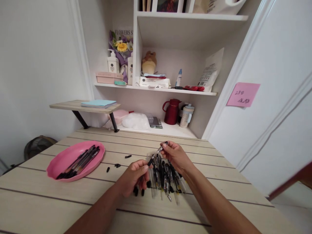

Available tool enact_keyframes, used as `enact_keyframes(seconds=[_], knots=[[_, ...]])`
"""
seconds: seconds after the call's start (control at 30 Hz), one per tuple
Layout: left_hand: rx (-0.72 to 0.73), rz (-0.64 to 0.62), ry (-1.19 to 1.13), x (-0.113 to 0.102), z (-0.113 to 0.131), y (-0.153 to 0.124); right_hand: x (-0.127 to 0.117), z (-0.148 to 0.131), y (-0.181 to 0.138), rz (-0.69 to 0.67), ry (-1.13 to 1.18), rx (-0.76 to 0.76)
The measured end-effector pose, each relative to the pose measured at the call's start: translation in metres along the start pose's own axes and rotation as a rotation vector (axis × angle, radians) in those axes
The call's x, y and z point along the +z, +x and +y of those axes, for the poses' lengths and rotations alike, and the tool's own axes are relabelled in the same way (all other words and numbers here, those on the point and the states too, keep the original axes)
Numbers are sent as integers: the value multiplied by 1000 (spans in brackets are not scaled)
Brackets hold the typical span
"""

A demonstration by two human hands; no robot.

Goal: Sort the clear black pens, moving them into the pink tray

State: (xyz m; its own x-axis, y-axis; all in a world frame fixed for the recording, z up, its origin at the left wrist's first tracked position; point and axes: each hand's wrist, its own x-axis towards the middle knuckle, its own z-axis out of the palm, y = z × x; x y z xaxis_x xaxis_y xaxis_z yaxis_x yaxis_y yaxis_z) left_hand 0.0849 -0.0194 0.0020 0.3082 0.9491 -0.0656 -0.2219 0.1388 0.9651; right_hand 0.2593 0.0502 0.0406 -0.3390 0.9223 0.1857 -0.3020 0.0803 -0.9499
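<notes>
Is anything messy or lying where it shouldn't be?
Yes: a few small black pieces lie scattered on the table, loose between the pink tray and the heap of pens. Nothing looks spilled or broken.

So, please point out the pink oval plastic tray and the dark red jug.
pink oval plastic tray [62, 159]: head view, bare left part.
dark red jug [172, 114]: head view, its body.
</notes>
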Motion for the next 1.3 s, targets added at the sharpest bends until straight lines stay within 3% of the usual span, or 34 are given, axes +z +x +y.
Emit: enact_keyframes(seconds=[0.23, 0.83, 1.3], knots=[[29, 36, 38, -3, 0, 1, 12, -1, -6, 7, -22, -66], [82, 17, 57, -1, 3, -2, 21, 9, -16, -95, -221, 4], [102, 55, -44, -1, 7, -3, 37, 14, -27, 4, -191, -38]])
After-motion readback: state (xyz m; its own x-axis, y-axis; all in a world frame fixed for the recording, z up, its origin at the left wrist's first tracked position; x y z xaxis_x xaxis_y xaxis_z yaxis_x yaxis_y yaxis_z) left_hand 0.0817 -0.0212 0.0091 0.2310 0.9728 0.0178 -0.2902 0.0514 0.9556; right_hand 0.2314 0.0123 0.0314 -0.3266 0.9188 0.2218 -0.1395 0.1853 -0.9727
